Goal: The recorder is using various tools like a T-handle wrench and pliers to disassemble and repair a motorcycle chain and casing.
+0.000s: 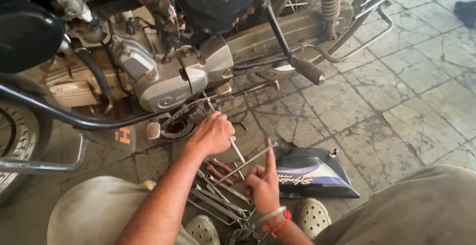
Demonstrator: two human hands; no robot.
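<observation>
My left hand is closed around a thin metal rod-like tool just below the motorcycle engine, close to a round dark opening under the crankcase. Lower down, my right hand grips a long slim spanner that slants up to the right, and its index finger points upward. Beneath both hands a pile of spanners and red-handled pliers lies on the floor.
A dark side panel with blue stripes lies right of my right hand. The kick-start lever and footrest bar jut out above. A front wheel is at left. My knees and light clogs frame the bottom, on cracked stone paving.
</observation>
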